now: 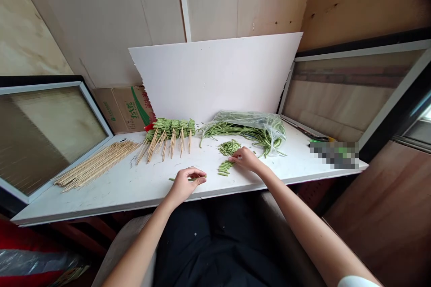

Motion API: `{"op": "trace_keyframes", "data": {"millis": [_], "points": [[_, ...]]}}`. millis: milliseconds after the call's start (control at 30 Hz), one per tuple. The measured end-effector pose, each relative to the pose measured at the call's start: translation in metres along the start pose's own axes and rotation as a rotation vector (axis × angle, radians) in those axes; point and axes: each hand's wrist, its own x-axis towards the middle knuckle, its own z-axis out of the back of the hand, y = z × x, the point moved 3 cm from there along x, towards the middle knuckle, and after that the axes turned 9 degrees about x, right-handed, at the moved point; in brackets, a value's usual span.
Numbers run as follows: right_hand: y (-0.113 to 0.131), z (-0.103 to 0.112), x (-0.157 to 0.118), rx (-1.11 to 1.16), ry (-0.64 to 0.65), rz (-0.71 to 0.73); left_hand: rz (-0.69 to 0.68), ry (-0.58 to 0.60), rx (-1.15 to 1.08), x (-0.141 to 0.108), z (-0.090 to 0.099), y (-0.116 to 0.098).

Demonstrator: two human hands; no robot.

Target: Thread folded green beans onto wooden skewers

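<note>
My left hand (186,184) is closed around a long green bean (172,180), whose ends poke out on both sides of the fingers just above the table's front edge. My right hand (245,158) has its fingertips pinched together at the upper end of a row of cut bean pieces (223,170). Whatever sits between those fingertips is too small to make out. Just behind the row lies a loose heap of short bean pieces (229,147). Further back, a clear plastic bag (251,119) partly covers a bundle of long green beans (232,131).
Skewered beans (171,125) are stacked at the back left, sticks pointing forward. Bare wooden skewers (97,163) lie left on the white table (134,197). A cardboard box (123,108) and white board (215,78) stand behind. Framed glass panels (346,85) flank the table; a blurred item (333,154) lies right.
</note>
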Motion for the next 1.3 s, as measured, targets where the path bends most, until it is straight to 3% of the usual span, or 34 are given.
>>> {"op": "trace_keyframes", "data": {"millis": [400, 500, 667, 733, 833, 900, 1067, 1300], "points": [[0.000, 0.002, -0.004, 0.045, 0.066, -0.064, 0.004, 0.103, 0.055, -0.004, -0.009, 0.013], [0.005, 0.006, -0.004, 0.050, 0.031, -0.058, 0.039, 0.106, 0.055, -0.004, -0.012, 0.018], [0.032, 0.003, -0.001, 0.107, -0.050, 0.058, 0.034, 0.077, 0.052, -0.004, -0.017, 0.019], [0.049, -0.007, -0.002, 0.184, 0.027, 0.122, 0.018, 0.061, 0.047, -0.004, -0.019, 0.015], [0.075, -0.025, -0.009, 0.243, 0.273, 0.238, 0.008, 0.039, 0.055, -0.004, -0.021, 0.009], [0.090, -0.032, -0.014, 0.246, 0.308, 0.298, 0.001, 0.017, 0.071, -0.004, -0.021, 0.005], [0.114, -0.033, -0.018, 0.269, 0.214, 0.373, -0.013, -0.031, 0.042, -0.006, -0.018, -0.005], [0.125, -0.026, -0.018, 0.219, 0.155, 0.446, -0.031, -0.091, 0.056, -0.005, -0.011, -0.013]]}}
